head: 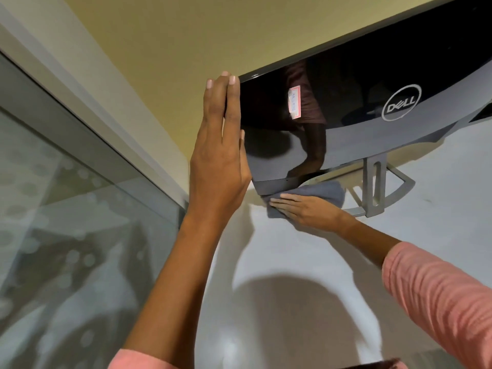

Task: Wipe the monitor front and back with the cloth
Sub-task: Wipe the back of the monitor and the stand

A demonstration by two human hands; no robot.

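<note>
The glossy black back of the monitor [346,89] faces me, with a silver logo and a small pink-edged sticker on it. My left hand [221,153] lies flat with straight fingers against the monitor's left side edge. My right hand [303,209] presses a grey-blue cloth [324,193] with flat fingers against the monitor's lower left corner, just above the white desk [292,262]. The grey stand [375,193] sits to the right of the cloth. The monitor's front is hidden.
A glass partition with a grey frame [80,195] runs along the desk's left edge. A yellowish wall [173,35] rises behind the monitor. Shadows of my head and arms fall on the desk.
</note>
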